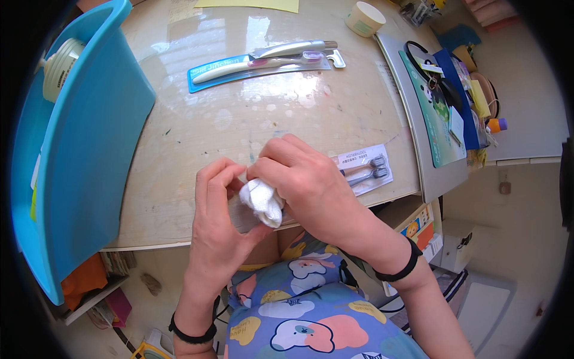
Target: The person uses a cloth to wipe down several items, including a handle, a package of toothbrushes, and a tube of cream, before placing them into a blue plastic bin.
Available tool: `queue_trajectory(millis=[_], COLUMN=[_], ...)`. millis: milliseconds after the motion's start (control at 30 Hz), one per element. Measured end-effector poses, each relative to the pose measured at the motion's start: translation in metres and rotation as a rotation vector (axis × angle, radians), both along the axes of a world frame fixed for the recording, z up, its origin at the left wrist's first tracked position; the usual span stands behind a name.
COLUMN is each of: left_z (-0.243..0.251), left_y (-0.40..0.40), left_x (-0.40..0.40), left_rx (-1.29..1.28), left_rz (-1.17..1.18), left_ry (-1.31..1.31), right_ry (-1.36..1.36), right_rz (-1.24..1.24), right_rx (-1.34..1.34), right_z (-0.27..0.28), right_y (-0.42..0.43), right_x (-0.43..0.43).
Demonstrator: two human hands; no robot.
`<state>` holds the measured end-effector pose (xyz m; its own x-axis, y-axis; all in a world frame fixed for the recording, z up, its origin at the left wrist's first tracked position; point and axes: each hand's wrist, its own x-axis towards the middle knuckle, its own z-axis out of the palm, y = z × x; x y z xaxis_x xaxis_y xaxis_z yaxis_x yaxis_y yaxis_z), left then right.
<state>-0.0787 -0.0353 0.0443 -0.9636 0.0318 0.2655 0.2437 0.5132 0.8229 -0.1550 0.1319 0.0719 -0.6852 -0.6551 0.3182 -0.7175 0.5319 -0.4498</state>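
Observation:
A bunched white cloth is between my two hands, just above the table's near edge. My right hand grips it from above and the right, with fingers curled over its top. My left hand curves around its left side, the thumb under its lower end; whether its fingers press on the cloth is hard to tell. A packet with toothbrushes lies beside my right hand, partly hidden by it. Farther back lie a packaged toothbrush with a white and purple handle and, along it, a grey-white handled tool.
A tall blue plastic bin holding a white bottle stands at the left. A silver laptop with a green mat and small items on it lies at the right. A cream tub stands at the back.

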Motion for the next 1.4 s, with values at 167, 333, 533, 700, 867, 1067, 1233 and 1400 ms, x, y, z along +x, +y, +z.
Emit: queue_trajectory(millis=[167,333,533,700,867,1067,1233,1400], left_z=[-0.001,0.000,0.000,-0.003,0.002,-0.001,0.004,0.023], left_y=[-0.002,0.002,0.000,0.001,-0.002,0.007,0.007,0.022], left_x=[0.001,-0.001,0.002,-0.004,0.004,-0.005,0.002,0.006], left_rx=[0.019,-0.016,-0.014,-0.086,-0.063,-0.123,-0.140,-0.497], left_rz=[-0.014,-0.016,0.012,-0.041,-0.001,-0.029,-0.004,-0.013], left_ry=[-0.017,-0.009,-0.041,0.041,-0.033,0.022,-0.023,0.075], right_ry=[-0.175,-0.016,-0.080,0.059,0.082,0.091,0.121,0.058], right_rz=[-0.034,0.020,0.003,-0.102,-0.151,-0.150,-0.160,-0.335], right_rx=[0.060,-0.077,-0.087,-0.153,-0.049,-0.211,-0.259,-0.215], right_z=[0.008,-0.007,0.015,-0.002,-0.004,-0.015,-0.021,-0.015], right_y=[0.037,0.010,0.025,0.014,0.065,0.041,0.067,0.128], right_x=[-0.012,0.000,0.012,0.046,0.034,0.053,0.051,0.061])
